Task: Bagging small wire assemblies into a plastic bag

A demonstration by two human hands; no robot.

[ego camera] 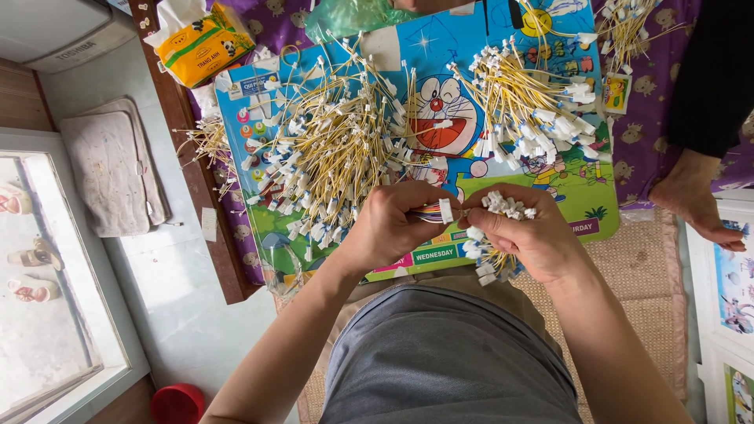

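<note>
Yellow wires with white plastic connectors fill the work area. Your left hand (390, 228) is closed narrowly, pinching a short flat multicoloured ribbon cable (428, 212) whose white connector (446, 210) stands upright between your two hands. Your right hand (528, 234) is clenched around a bundle of yellow wires (503, 206); its white plug ends show above the fingers at 12 o'clock and below the palm at 7 o'clock. Both hands meet at the frame's centre, fingertips touching or nearly so; which, you cannot tell from this view.

At 11 o'clock from your hands lies a large loose pile of yellow wires (334, 149), spread over a colourful cartoon play board (581, 188). A second pile (526, 102) sits at 1 o'clock on the same board. A third, smaller heap (628, 23) lies at the top right on purple patterned cloth (640, 149).

Another person's bare foot (695, 200) rests at 3 o'clock, just beside the board's edge. A yellow tissue packet (200, 47) lies at the upper left, near a grey folded towel (114, 169). A red round container (178, 403) sits at 7 o'clock on the floor.
</note>
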